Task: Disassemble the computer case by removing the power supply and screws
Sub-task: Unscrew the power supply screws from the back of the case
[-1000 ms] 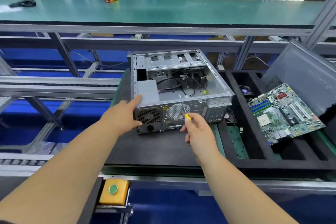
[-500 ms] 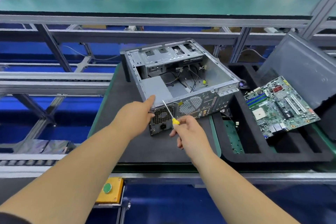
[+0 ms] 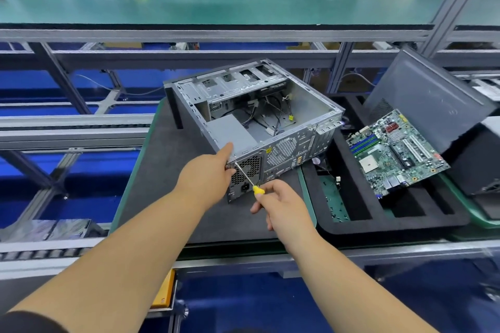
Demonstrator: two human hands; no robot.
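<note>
A: Where does the open grey sheet-metal computer case (image 3: 270, 116) sit?

B: On its side on the dark foam mat (image 3: 162, 184), open face up, its rear panel turned toward the person. The boxy grey metal power supply (image 3: 232, 132) is in the near left corner of the case, its honeycomb vent and black socket showing on the rear panel.

A: And the left hand (image 3: 208, 176)?

B: It grips that near corner of the case. The thumb lies straight along the top edge beside the power supply, and the fingers curl round the corner out of sight.

A: The right hand (image 3: 284, 205)?

B: Its fingers pinch the yellow handle of a slim steel-shafted screwdriver (image 3: 247, 177). The hand is just in front of the rear panel, below and to the right of the left hand. The shaft slants up and left, its tip at the upper left corner of the power supply's vent, right beside the left hand's fingers. The screw itself is too small to make out.

A: What lies to the right?

B: A black foam tray (image 3: 378, 222) with long slots. A green motherboard circuit board (image 3: 395, 151) rests tilted across it, and a dark grey flat side panel (image 3: 427, 94) leans behind that.
</note>
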